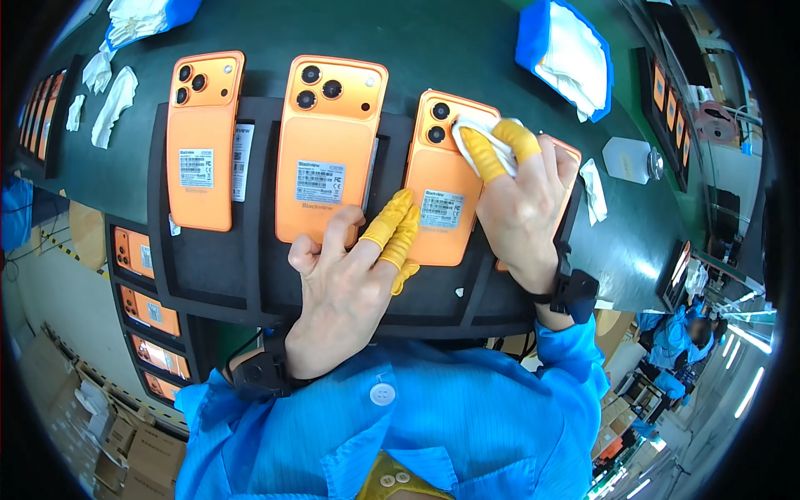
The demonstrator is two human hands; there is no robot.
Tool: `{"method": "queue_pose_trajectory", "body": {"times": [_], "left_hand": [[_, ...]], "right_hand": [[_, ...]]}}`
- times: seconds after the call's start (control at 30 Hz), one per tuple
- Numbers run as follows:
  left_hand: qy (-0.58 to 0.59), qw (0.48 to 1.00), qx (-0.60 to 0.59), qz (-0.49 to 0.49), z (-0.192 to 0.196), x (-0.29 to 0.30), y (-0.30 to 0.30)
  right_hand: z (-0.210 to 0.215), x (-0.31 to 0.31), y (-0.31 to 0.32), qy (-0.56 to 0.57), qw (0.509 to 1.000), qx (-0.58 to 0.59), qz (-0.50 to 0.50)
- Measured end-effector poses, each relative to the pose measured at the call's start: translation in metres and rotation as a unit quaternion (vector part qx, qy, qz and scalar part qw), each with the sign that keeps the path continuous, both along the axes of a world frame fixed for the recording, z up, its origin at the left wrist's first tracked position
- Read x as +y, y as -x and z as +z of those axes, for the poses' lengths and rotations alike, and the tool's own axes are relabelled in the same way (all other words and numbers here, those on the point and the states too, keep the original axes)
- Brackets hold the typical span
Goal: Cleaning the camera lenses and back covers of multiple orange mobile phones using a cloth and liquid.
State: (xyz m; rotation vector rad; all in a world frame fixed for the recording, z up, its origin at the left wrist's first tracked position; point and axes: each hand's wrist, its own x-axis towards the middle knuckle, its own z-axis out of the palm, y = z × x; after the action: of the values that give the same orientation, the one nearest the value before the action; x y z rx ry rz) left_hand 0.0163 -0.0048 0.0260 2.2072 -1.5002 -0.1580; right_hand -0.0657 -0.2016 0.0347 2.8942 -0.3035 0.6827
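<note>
i see three orange phones face down in row on black tray [208,275]. right hand [521,196], yellow caps on fingertips, pinches white cloth [475,133] against top of right phone [442,183], beside its lenses. left hand [350,275] spread, capped fingers pressing that phone's lower left edge, thumb near middle phone [329,150]. left phone [202,137] untouched, well apart.

My only view comes from the head camera, looking steeply down and close over the counter [433,42]. The fisheye bends its edges, and my own blue sleeves enter from the lower edge.
</note>
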Motion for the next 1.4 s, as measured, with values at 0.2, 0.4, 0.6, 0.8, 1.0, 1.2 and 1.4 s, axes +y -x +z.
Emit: {"method": "queue_pose_trajectory", "body": {"times": [0.2, 0.4, 0.6, 0.8, 1.0, 1.2, 1.4], "left_hand": [[0.003, 1.000, 0.001, -0.001, -0.002, -0.001, 0.002], [-0.004, 1.000, 0.009, -0.006, 0.001, -0.002, 0.001], [0.001, 1.000, 0.008, -0.001, 0.001, -0.002, 0.000], [0.012, 1.000, 0.008, -0.001, -0.001, -0.002, 0.001], [0.004, 1.000, 0.012, 0.001, 0.000, -0.002, 0.001], [0.001, 1.000, 0.007, -0.011, -0.002, -0.001, 0.003], [0.001, 1.000, 0.020, -0.004, -0.003, 0.000, 0.003]], "right_hand": [[-0.003, 0.009, 0.006, -0.023, 0.999, -0.004, 0.023], [-0.006, 0.011, 0.014, -0.048, 0.998, -0.028, 0.004], [-0.001, -0.004, 0.003, -0.015, 1.000, -0.007, 0.012], [0.002, -0.006, -0.003, -0.025, 1.000, -0.004, 0.009], [0.001, -0.010, -0.015, -0.015, 0.999, -0.004, 0.051], [0.002, -0.006, -0.012, -0.020, 0.998, 0.009, 0.053], [0.006, -0.006, -0.009, -0.007, 0.999, 0.021, 0.042]]}}
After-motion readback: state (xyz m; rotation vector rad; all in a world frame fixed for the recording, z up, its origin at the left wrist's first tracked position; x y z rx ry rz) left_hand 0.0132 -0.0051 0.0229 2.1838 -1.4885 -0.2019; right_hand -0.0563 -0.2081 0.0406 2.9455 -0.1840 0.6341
